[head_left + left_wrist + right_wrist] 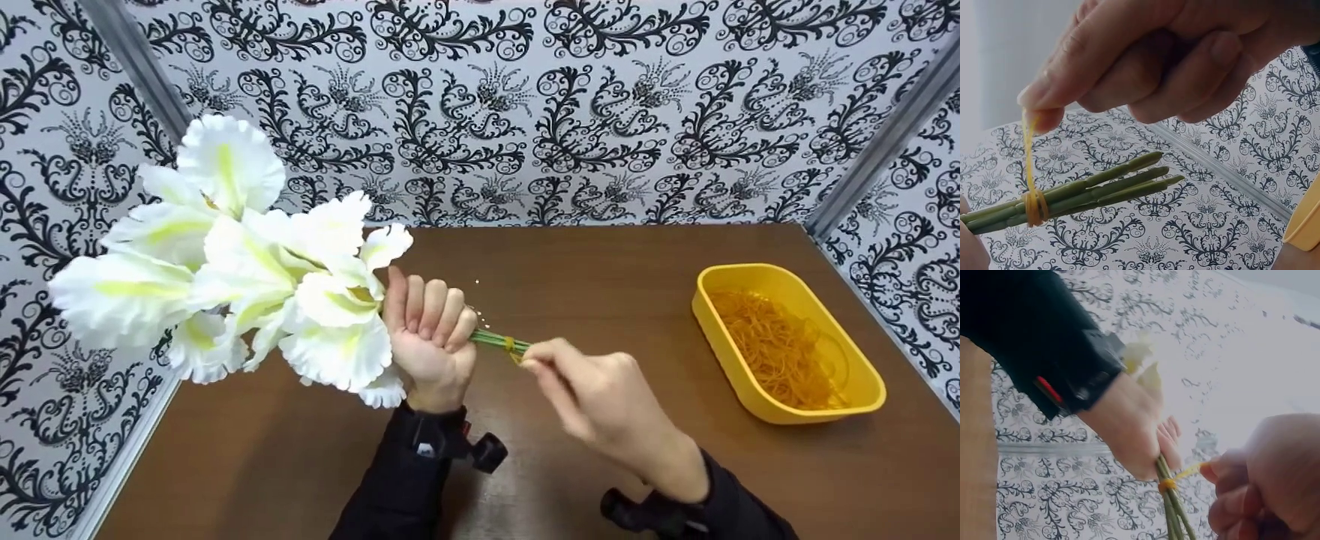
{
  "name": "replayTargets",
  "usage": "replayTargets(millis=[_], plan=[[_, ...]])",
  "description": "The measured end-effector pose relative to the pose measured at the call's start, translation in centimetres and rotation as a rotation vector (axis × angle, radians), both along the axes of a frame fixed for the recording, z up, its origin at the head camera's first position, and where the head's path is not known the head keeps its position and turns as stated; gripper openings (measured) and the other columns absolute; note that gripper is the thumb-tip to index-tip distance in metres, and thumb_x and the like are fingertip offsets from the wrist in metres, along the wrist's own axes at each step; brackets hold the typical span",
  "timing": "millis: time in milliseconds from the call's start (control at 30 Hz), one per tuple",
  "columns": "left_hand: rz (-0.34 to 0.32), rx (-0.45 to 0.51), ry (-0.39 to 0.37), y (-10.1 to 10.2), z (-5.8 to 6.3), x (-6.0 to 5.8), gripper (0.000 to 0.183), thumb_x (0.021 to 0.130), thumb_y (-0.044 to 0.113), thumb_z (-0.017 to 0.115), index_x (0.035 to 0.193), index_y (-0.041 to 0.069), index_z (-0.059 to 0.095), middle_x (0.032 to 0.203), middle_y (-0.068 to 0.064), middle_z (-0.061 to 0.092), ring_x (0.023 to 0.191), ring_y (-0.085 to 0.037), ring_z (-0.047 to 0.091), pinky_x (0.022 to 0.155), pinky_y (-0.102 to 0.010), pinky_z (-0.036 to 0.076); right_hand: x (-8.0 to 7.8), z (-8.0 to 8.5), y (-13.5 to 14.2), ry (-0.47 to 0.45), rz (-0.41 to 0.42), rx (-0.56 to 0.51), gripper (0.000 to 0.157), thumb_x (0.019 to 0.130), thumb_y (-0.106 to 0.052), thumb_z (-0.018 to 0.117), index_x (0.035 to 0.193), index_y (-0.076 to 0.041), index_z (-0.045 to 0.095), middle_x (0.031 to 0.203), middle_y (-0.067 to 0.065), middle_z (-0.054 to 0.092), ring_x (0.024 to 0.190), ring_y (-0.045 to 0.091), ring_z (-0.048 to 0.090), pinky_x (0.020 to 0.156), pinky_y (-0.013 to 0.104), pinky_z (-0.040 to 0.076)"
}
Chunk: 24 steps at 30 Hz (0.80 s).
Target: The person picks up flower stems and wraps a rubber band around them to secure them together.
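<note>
A bunch of white artificial flowers (247, 262) with yellow-green centres points to the left in the head view. My left hand (433, 330) grips its green stems (487, 339) just below the blooms. Around the stems, beyond that hand, a yellow rubber band (1036, 208) is wound in more than one turn. My right hand (611, 397) pinches a loop of the band between thumb and index finger and holds it stretched away from the stems, as the left wrist view shows. Past the band, the cut stem ends (1157, 169) stick out free.
At the right of the brown table (600, 292) stands a yellow tub (720, 337) holding a heap of rubber bands (780, 349). Black-and-white patterned panels (480, 112) enclose the table at the back and sides.
</note>
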State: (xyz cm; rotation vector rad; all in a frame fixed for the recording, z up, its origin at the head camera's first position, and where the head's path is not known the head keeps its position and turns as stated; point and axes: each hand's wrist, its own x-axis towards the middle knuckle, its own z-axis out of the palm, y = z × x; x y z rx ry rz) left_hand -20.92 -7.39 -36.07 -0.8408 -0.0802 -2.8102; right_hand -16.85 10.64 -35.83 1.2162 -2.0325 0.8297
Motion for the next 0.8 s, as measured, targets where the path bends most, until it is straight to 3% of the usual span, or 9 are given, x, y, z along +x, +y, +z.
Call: replayTargets(millis=[133,267,367,500,800], plan=[[-0.037,-0.033,-0.014,0.2,-0.1,0.2,0.056,0.102,0.027,0.058,0.061,0.019,0.02,0.051,0.009,0.017,0.042,-0.004,0.013,0.035,-0.015,0.014,-0.5,0.6,1.2,-0.219,0.142,-0.048,0.004,0.101,-0.006,0.062,0.102,-0.01,0.065,0.07,-0.008,0.05,0.054,-0.002,0.037,0.045,0.011,0.031],[-0.075,-0.05,-0.02,0.2,0.1,0.6,0.056,0.103,0.027,0.057,0.061,0.02,0.021,0.051,0.009,0.018,0.042,-0.004,0.014,0.035,-0.016,0.014,-1.1,1.2,2.6,-0.413,0.233,-0.067,0.019,0.096,0.005,0.064,0.102,-0.013,0.065,0.071,-0.005,0.052,0.054,0.001,0.035,0.041,0.016,0.03],[-0.105,-0.054,-0.009,0.2,0.4,1.0,0.056,0.103,0.027,0.057,0.061,0.02,0.021,0.051,0.009,0.019,0.042,-0.004,0.015,0.035,-0.016,0.014,-1.4,1.6,3.5,-0.512,0.295,-0.057,0.019,0.097,0.007,0.061,0.101,-0.012,0.065,0.067,-0.004,0.049,0.053,0.002,0.035,0.041,0.019,0.028],[-0.132,-0.039,0.007,0.2,0.8,1.4,0.056,0.103,0.027,0.056,0.06,0.02,0.021,0.05,0.009,0.019,0.041,-0.004,0.016,0.036,-0.016,0.015,-1.8,1.9,4.2,-0.551,0.397,-0.028,0.021,0.098,0.009,0.059,0.1,-0.011,0.063,0.063,-0.004,0.041,0.052,0.003,0.033,0.042,0.02,0.025],[-0.205,0.01,-0.004,0.0,0.7,1.2,0.055,0.103,0.026,0.055,0.06,0.021,0.021,0.051,0.009,0.02,0.042,-0.004,0.015,0.036,-0.016,0.014,-3.0,1.7,5.2,-0.552,0.564,0.02,0.026,0.094,0.017,0.056,0.099,-0.008,0.06,0.064,-0.002,0.041,0.051,0.003,0.032,0.041,0.016,0.024]])
